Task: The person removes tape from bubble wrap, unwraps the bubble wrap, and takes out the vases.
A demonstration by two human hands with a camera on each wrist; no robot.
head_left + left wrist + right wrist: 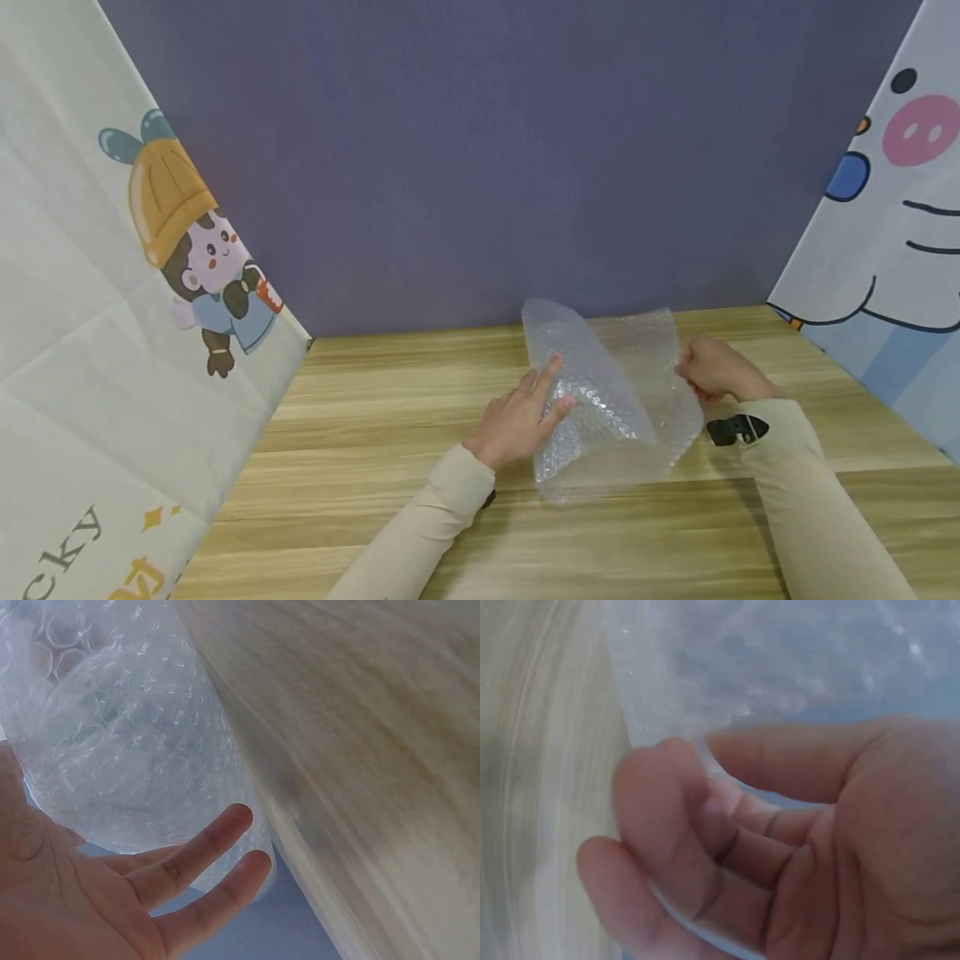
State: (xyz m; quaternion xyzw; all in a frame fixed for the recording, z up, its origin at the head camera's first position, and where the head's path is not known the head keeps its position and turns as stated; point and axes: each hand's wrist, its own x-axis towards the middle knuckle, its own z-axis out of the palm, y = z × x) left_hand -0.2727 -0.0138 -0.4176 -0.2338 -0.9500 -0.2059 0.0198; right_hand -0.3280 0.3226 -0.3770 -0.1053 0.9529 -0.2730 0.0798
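Note:
A clear sheet of bubble wrap (592,408) lies partly folded over on the wooden table, its left part bulging up in a loose curl. My left hand (517,421) rests against the left side of the curl with fingers extended. In the left wrist view the straight fingers (199,847) of that hand lie beside the bubbled surface (142,735). At the sheet's right edge my right hand (716,371) pinches the film between thumb and fingertips. The right wrist view shows the pinched edge of the bubble wrap (727,667), with the other fingers curled.
Wood-grain table (375,417) extends beneath both arms. A dark purple-grey panel (450,167) stands along the back edge. White printed sheets hang on both sides, one with a cartoon child (217,250), the other with a pig snout (921,131).

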